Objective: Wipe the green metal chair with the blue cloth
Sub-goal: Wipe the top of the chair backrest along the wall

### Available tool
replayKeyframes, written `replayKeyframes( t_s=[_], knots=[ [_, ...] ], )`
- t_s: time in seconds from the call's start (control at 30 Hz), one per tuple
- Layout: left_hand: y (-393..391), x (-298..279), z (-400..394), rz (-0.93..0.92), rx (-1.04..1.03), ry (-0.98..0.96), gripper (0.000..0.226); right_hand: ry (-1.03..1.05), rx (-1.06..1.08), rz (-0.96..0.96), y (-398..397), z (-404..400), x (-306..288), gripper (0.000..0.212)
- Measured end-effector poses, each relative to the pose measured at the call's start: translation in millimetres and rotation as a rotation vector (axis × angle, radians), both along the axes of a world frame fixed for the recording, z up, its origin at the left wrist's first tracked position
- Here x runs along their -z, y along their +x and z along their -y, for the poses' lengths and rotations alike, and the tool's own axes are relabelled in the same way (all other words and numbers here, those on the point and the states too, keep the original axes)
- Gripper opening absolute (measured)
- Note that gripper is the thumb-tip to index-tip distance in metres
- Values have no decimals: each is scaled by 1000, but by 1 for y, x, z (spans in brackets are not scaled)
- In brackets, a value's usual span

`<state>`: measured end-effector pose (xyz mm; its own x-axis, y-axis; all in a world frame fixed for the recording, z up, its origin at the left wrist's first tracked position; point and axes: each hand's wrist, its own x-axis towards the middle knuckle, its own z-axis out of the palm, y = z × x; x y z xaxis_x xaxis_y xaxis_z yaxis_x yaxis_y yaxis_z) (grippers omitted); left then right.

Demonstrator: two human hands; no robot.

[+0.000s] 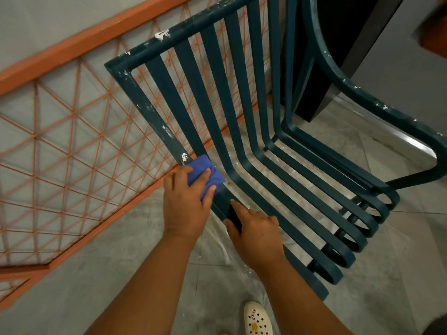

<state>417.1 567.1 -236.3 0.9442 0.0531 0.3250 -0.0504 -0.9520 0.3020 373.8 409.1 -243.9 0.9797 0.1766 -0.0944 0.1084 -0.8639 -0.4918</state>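
At the bend where the back frame meets the seat of the green metal chair [219, 131], the left hand [185, 205] presses the blue cloth [205, 174] onto the side rail, fingers curled over it and gripping it. The right hand [255, 234] grips the same rail just below, thumb on one side, forefinger stretched along the bar. White paint flecks dot the frame. An orange lattice railing [60, 151] stands behind; a white clog [256, 319] rests on the grey tiled floor [411, 250].
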Motion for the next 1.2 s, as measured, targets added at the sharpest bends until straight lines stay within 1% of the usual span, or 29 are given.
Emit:
replayKeyframes(
  t_s=[0.07, 0.13, 0.17, 0.2, 0.23, 0.3, 0.4, 0.47, 0.53, 0.6, 0.67, 0.73, 0.8, 0.87, 0.93, 0.97, 1.03, 1.1, 1.13, 1.2],
  knots=[
    [1, 0, 1, 2, 10, 3, 40, 83, 42, -16, 4, -3, -3, 49],
    [-8, 5, 4, -9, 126, 31, 41, 264, 113, -16, 9, -9, -7, 44],
    [-14, 7, 5, -19, 192, 47, 42, 325, 138, -8, 12, -10, -7, 39],
    [-19, 9, 5, -29, 241, 63, 43, 327, 148, 14, 14, -11, -7, 34],
    [-21, 9, 4, -36, 265, 75, 44, 279, 152, 39, 15, -11, -7, 28],
    [-15, 7, -3, -25, 245, 88, 44, 162, 140, 82, 13, -8, -6, 22],
    [4, -3, -15, 10, 91, 73, 45, 58, 74, 110, 9, -7, -12, 24],
    [15, -9, -18, 30, 32, 78, 45, 4, 20, 45, 12, -8, -20, 25],
    [16, -9, -16, 37, 52, 99, 46, -65, -23, -4, 17, -11, -26, 23],
    [6, -4, -12, 23, 149, 122, 48, -115, -48, 14, 18, -18, -27, 23],
    [-5, 0, -13, -2, 262, 152, 52, -103, -48, 21, 17, -24, -24, 23],
    [-3, -2, -20, -15, 313, 174, 52, -99, -59, 43, 17, -26, -21, 20],
    [8, -9, -28, 0, 258, 189, 52, -136, -100, 21, 18, -25, -27, 25],
    [21, -19, -32, 13, 138, 174, 52, -175, -143, -35, 21, -26, -33, 31],
    [26, -23, -30, 17, 97, 179, 53, -212, -153, -78, 24, -30, -41, 27],
    [26, -22, -28, 17, 119, 198, 53, -232, -146, -92, 27, -32, -44, 26],
    [22, -20, -27, 13, 214, 241, 54, -236, -106, -98, 33, -37, -47, 33],
    [20, -20, -31, 11, 297, 244, 57, -165, -79, -65, 42, -42, -48, 39],
    [21, -20, -35, 16, 307, 245, 57, -129, -86, -37, 45, -45, -48, 37],
    [25, -24, -40, 41, 262, 252, 57, -111, -135, 15, 50, -49, -46, 28]
  ],
)
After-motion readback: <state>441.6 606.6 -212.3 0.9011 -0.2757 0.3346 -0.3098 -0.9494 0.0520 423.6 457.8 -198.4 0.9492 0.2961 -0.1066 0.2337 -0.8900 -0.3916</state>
